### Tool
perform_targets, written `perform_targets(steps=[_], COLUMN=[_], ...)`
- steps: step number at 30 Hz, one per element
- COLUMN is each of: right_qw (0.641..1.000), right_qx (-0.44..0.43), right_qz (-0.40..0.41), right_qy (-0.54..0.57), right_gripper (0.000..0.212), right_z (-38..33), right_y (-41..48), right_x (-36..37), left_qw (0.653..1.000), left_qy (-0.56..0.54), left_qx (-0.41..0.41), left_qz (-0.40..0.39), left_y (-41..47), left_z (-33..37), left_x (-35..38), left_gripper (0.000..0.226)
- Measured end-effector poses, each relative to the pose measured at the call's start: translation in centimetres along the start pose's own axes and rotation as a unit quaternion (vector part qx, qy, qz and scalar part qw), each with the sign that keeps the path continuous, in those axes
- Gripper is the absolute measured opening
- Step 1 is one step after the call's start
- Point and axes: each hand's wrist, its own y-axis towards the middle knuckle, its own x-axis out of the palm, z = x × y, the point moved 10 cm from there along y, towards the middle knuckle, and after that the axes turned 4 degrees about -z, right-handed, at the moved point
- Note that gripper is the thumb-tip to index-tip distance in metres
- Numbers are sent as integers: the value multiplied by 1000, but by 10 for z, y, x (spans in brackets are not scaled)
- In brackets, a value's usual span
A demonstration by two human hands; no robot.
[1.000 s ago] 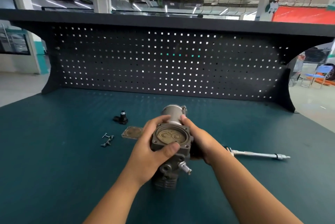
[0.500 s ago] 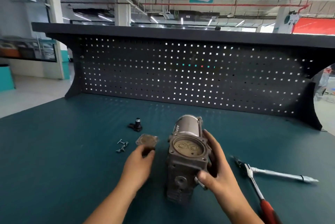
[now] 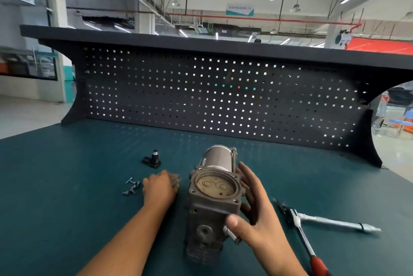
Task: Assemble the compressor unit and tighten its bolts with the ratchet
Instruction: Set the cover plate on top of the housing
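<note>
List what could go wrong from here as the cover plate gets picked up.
1. The compressor is steadied only by the right hand; it could tip or roll.
2. The left hand lies over the cover plate, close beside the loose bolts; a careless sweep might scatter them.

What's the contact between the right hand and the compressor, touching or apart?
Touching. Head view: the right hand has its thumb on the compressor, at the front corner, fingers against the flange's right side.
</note>
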Motion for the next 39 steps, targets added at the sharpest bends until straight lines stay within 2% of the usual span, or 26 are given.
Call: perform_targets(steps=[4,6,8,9,10,11,13,14,15,17,19,20,23,24,27,29,31,33,39], right_qw=[1000,1000,1000,1000,1000,1000,1000,999,999,999,999,999,999,999,999,999,999,999,999], right_qx=[-3,-4,-7,-9,-11,-12,-14,-15,-17,-22,-23,-24,-28,-27,-29,-32,-30,-26,-22], right_qz=[-1,0,0,-1,-1,-1,2,4,4,1,-1,-1,-2,-4,-10,-14,-17,-19,-21], right_qy=[1,-2,-13,-18,-22,-24,-26,-29,-32,-38,-38,-35,-27,-26,-29,-36,-40,-42,-44], right_gripper=[111,109,103,97,92,88,88,89,90,90,90,90,92,93,93,92,90,88,83], right_z=[-1,-1,-1,-1,-1,-1,-1,-1,-2,-2,-2,-2,-3,-3,-5,-7,-8,-8,-7], right_y=[-1,-2,-2,-2,-2,-2,-1,0,0,0,0,0,0,0,0,0,0,-1,-1], right_x=[1,1,0,-1,-1,-1,-1,-1,-1,0,0,-1,0,0,2,3,4,4,3], left_qw=[997,996,993,979,944,880,713,651,609,574,589,619,749,771,797,814,823,824,826], left_qy=[37,37,-63,-167,-306,-462,-697,-754,-786,-806,-792,-765,-598,-558,-509,-436,-353,-307,-389], left_qx=[65,62,8,-19,-39,-47,-18,14,47,106,139,148,167,171,182,215,266,309,361], left_qz=[23,55,97,112,116,105,81,86,92,92,82,97,232,253,269,317,357,361,191], left_y=[-11,-16,-21,-25,-28,-31,-44,-53,-62,-80,-97,-106,-133,-140,-148,-159,-170,-176,-154], left_z=[18,19,2,-10,-20,-24,-13,-5,4,21,34,35,29,30,34,39,47,53,62], left_x=[-15,-34,-56,-65,-69,-69,-78,-90,-103,-124,-135,-138,-156,-158,-157,-168,-178,-181,-164], left_gripper=[24,21,25,28,29,28,22,22,24,28,32,34,31,29,23,18,25,28,33])
